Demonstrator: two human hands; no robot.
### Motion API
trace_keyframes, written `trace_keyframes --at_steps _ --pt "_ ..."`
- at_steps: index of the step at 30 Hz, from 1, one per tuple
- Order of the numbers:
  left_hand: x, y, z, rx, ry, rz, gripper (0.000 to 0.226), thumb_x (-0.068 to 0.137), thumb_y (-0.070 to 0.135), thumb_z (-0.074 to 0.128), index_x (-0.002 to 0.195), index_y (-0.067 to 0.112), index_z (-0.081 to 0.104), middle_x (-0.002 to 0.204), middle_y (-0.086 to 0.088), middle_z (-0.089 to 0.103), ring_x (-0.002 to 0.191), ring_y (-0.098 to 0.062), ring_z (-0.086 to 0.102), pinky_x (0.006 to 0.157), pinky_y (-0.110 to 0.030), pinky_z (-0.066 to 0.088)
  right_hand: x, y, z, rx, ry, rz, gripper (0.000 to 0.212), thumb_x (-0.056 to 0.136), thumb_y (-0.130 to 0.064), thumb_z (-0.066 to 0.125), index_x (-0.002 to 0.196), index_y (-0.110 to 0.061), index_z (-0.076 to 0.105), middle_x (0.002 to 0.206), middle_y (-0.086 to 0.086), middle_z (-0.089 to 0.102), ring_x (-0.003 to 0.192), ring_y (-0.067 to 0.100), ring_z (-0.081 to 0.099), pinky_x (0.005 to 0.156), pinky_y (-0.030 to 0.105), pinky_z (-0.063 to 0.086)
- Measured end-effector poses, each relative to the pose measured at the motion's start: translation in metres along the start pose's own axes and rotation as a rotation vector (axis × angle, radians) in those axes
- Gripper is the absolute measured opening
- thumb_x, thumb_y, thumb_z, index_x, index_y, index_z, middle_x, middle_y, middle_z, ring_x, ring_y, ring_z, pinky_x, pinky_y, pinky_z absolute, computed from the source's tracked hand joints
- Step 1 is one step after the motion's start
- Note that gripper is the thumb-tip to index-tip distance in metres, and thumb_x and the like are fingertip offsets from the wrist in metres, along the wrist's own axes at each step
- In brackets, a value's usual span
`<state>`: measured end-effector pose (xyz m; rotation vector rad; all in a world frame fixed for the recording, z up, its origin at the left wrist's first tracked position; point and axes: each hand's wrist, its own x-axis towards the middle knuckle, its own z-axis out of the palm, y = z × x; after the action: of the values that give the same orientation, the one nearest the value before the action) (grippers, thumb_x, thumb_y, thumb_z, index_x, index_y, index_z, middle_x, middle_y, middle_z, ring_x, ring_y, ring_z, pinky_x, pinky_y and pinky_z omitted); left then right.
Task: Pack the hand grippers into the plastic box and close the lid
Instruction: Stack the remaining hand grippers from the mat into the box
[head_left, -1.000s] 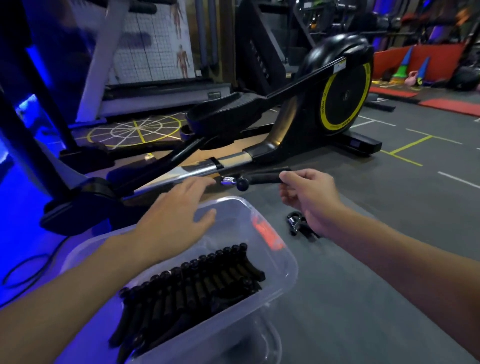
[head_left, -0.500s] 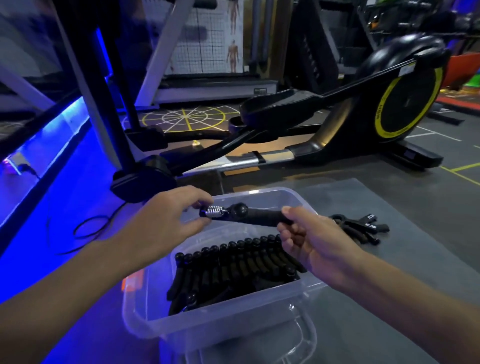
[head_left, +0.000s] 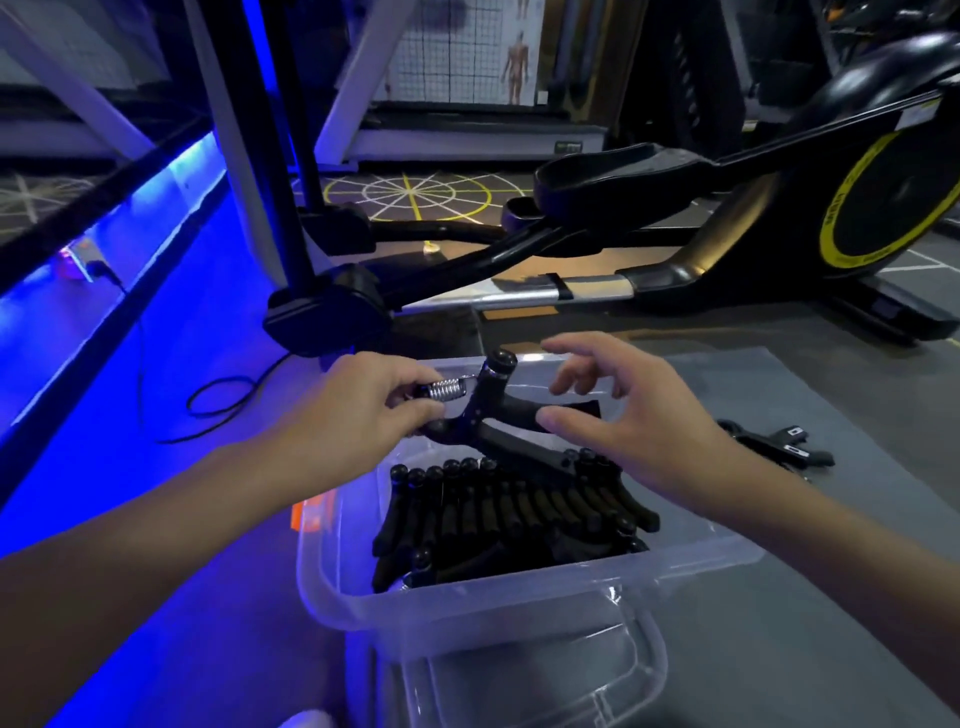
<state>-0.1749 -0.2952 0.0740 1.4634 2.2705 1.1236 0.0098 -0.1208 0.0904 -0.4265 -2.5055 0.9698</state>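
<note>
A clear plastic box (head_left: 519, 587) sits on the floor in front of me, holding a row of several black hand grippers (head_left: 514, 509). Above its far side my left hand (head_left: 358, 410) pinches one black hand gripper (head_left: 493, 415) by its silver spring end. My right hand (head_left: 623, 421) hovers just right of that gripper with fingers spread and relaxed, holding nothing. A few more hand grippers (head_left: 779, 449) lie on the grey mat to the right of the box. The clear lid (head_left: 545, 670) lies under the box's near edge.
A black and yellow elliptical trainer (head_left: 779, 208) stands right behind the box. A black cable (head_left: 208, 405) loops on the blue-lit floor at left. A grey mat (head_left: 831, 597) spreads to the right.
The gripper passed from my right hand into my left hand. My right hand let go of its handle and opened. The view turned down toward the box.
</note>
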Motion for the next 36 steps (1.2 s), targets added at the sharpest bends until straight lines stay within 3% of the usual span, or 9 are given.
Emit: trace_keyframes --at_steps 6,13,15,18,20,23,28,31,36 --pt "-0.004 -0.013 0.006 0.050 -0.068 -0.029 0.005 0.090 0.019 0.066 0.090 0.021 0.070 0.072 -0.003 0.069 0.069 -0.022 0.065 0.072 -0.043 0.053 0.018 -0.005 0.025 0.046 -0.100 -0.103 0.032 0.085 -0.022 0.073 0.114 -0.033 0.064 0.080 -0.006 0.068 0.072 0.014 0.059 0.071 0.030 0.051" --pt "-0.013 -0.031 0.008 0.061 -0.135 -0.065 0.005 0.091 0.022 0.063 0.092 0.021 0.068 0.076 -0.009 0.067 0.074 -0.029 0.062 0.073 -0.048 0.052 0.037 0.011 0.052 0.038 -0.152 -0.094 0.029 0.080 -0.028 0.077 0.100 -0.044 0.063 0.084 -0.014 0.066 0.072 0.007 0.060 0.072 0.027 0.053" --pt "-0.015 -0.034 0.009 0.045 -0.181 -0.081 0.006 0.092 0.023 0.063 0.094 0.022 0.069 0.080 -0.007 0.069 0.071 -0.020 0.064 0.072 -0.040 0.054 0.040 0.017 0.058 0.072 -0.197 -0.077 0.026 0.080 -0.026 0.078 0.097 -0.041 0.066 0.085 -0.011 0.070 0.078 0.006 0.065 0.079 0.032 0.056" --pt "-0.016 -0.038 0.003 0.102 -0.221 -0.101 0.013 0.093 0.029 0.060 0.101 0.024 0.068 0.080 0.012 0.067 0.061 0.009 0.056 0.059 -0.006 0.043 0.041 0.025 0.066 0.154 -0.280 -0.035 0.020 0.080 -0.018 0.079 0.090 -0.033 0.069 0.085 0.001 0.072 0.078 0.018 0.068 0.080 0.040 0.056" --pt "-0.013 -0.050 -0.003 0.242 -0.170 -0.056 0.033 0.088 0.047 0.046 0.111 0.031 0.063 0.098 0.026 0.063 0.094 0.010 0.056 0.090 -0.018 0.045 0.041 0.029 0.071 0.180 -0.321 -0.004 0.018 0.079 -0.017 0.079 0.090 -0.029 0.071 0.085 0.004 0.072 0.077 0.020 0.067 0.080 0.038 0.054" --pt "-0.012 -0.077 -0.009 0.504 -0.132 -0.040 0.064 0.078 0.059 0.030 0.131 0.030 0.052 0.142 0.005 0.046 0.133 -0.016 0.038 0.108 -0.047 0.033 0.040 0.032 0.079 0.107 -0.414 -0.017 0.018 0.078 -0.018 0.080 0.093 -0.024 0.072 0.083 0.001 0.072 0.070 0.010 0.063 0.074 0.023 0.051" --pt "-0.017 -0.101 -0.003 0.510 -0.150 -0.092 0.078 0.078 0.064 0.021 0.145 0.028 0.039 0.160 -0.001 0.018 0.147 -0.016 0.014 0.116 -0.044 0.023 0.032 0.039 0.095 -0.095 -0.541 -0.047 0.026 0.078 -0.029 0.080 0.103 -0.026 0.073 0.089 -0.011 0.072 0.082 0.004 0.063 0.077 0.018 0.050" --pt "-0.017 -0.101 0.000 0.491 -0.138 -0.088 0.077 0.079 0.063 0.020 0.143 0.027 0.041 0.161 -0.001 0.015 0.148 -0.015 0.010 0.117 -0.042 0.021 0.031 0.044 0.106 -0.157 -0.644 -0.078 0.027 0.080 -0.031 0.078 0.106 -0.028 0.072 0.088 -0.016 0.070 0.085 0.001 0.062 0.075 0.011 0.047" --pt "-0.016 -0.103 0.002 0.486 -0.132 -0.087 0.075 0.079 0.062 0.019 0.141 0.027 0.043 0.160 -0.001 0.019 0.148 -0.015 0.008 0.116 -0.046 0.022 0.033 0.044 0.133 -0.223 -0.808 -0.152 0.030 0.080 -0.029 0.077 0.108 -0.022 0.071 0.100 -0.009 0.072 0.087 0.004 0.063 0.082 0.017 0.047"
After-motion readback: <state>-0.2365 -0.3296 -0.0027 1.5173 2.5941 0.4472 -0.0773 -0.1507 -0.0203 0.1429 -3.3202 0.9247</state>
